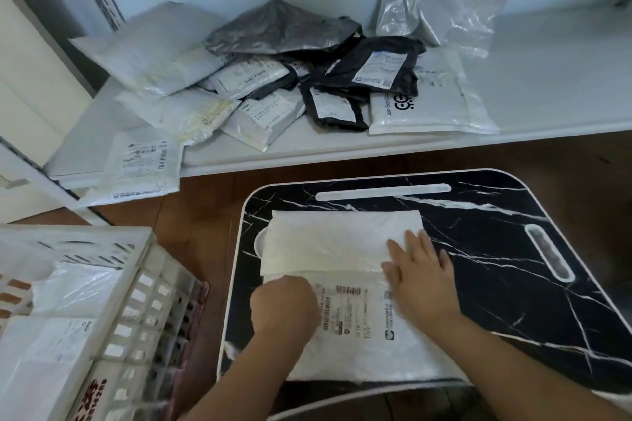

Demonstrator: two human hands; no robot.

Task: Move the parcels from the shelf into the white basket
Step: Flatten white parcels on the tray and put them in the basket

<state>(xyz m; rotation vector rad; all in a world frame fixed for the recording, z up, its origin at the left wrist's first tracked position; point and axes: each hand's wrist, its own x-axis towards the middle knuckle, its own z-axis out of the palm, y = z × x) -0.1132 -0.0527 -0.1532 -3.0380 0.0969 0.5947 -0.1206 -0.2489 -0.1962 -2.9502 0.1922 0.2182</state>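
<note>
A white parcel [342, 243] with a printed label lies on the black marble-patterned table [496, 267], its far half folded over toward me. My left hand [285, 304] grips the parcel's left side at the fold, fingers curled under. My right hand [420, 273] presses flat on the folded flap at its right end. A heap of white, grey and black parcels [273, 79] lies on the white shelf [547, 85] beyond the table. The white basket [143, 284] stands at lower left and holds a few white parcels.
A crumpled clear plastic bag [444, 0] leans against the wall at the back of the shelf. One white parcel [136, 167] hangs over the shelf's left front edge. Brown wooden floor shows between shelf, table and basket.
</note>
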